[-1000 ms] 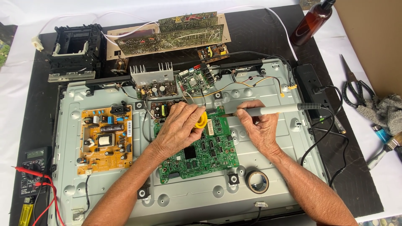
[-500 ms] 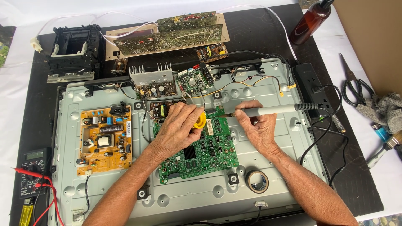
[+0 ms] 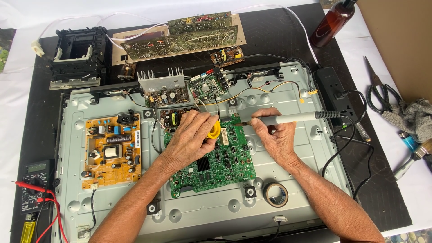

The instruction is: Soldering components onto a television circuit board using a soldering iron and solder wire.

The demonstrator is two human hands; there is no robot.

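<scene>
So, biggest thing first: a grey metal chassis [image 3: 279,211] lies flat on a black mat [image 3: 40,130] and takes up most of the view. Bolted to its left side is an orange power board [image 3: 111,150], and roughly in the middle sits the green circuit board [image 3: 220,164], which is what both hands are working over.

Up top, off the chassis, there's a long brown-backed board [image 3: 180,38] and a black plastic frame [image 3: 78,56]. A finned heatsink board [image 3: 163,86] sits at the chassis's upper edge. An amber bottle [image 3: 334,20] stands at the top right, and scissors [image 3: 377,92] lie beside a grey rag [image 3: 411,118] on the right.

The left hand [image 3: 191,137] rests on the upper left of the green board, fingers curled around a small yellow spool [image 3: 216,130]. The right hand [image 3: 276,135] pinches a grey soldering iron [image 3: 292,119] like a pen, its tip pointing left to the green board's top edge, just beside the spool. Can't tell if the tip actually touches.

Smaller stuff: a roll of tape [image 3: 276,194] lies on the chassis below the right wrist, and a multimeter [image 3: 35,184] with red leads sits at far left.
</scene>
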